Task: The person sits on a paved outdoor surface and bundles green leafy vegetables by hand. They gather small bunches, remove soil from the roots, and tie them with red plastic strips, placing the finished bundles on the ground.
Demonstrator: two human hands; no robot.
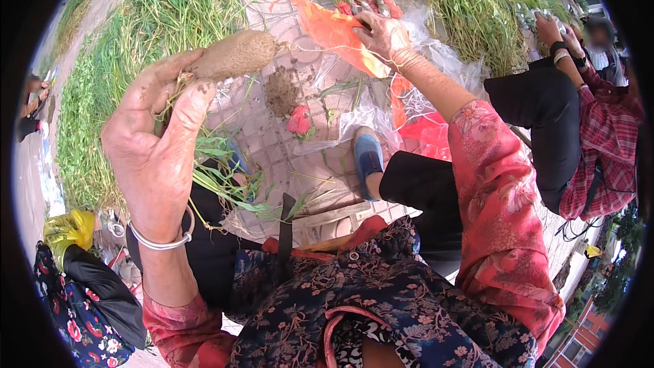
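My left hand [153, 122] holds a plant with grassy green stems [219, 179] hanging below the fingers. An elongated, mud-coated lump [235, 55] juts out from the same grip, its far end to the right. From that end a thin pale strand [327, 50] stretches across to my right wrist. My right hand [380, 33] has its fingers curled at the edge of an orange plastic sheet [327, 25]; the fingertips are partly hidden. Just beyond it lie several small red-wrapped bundles [386, 6]. Between my hands, a mound of wet soil [282, 91] sits on the paving beside a red-wrapped piece [299, 119].
Clear plastic sheeting [444, 51], white string [416, 99] and red plastic [429, 135] lie to the right. Cut grass [173, 20] borders the paving [271, 143]. Another person in a plaid shirt [605, 153] sits at right. A yellow bag [71, 230] stands at lower left.
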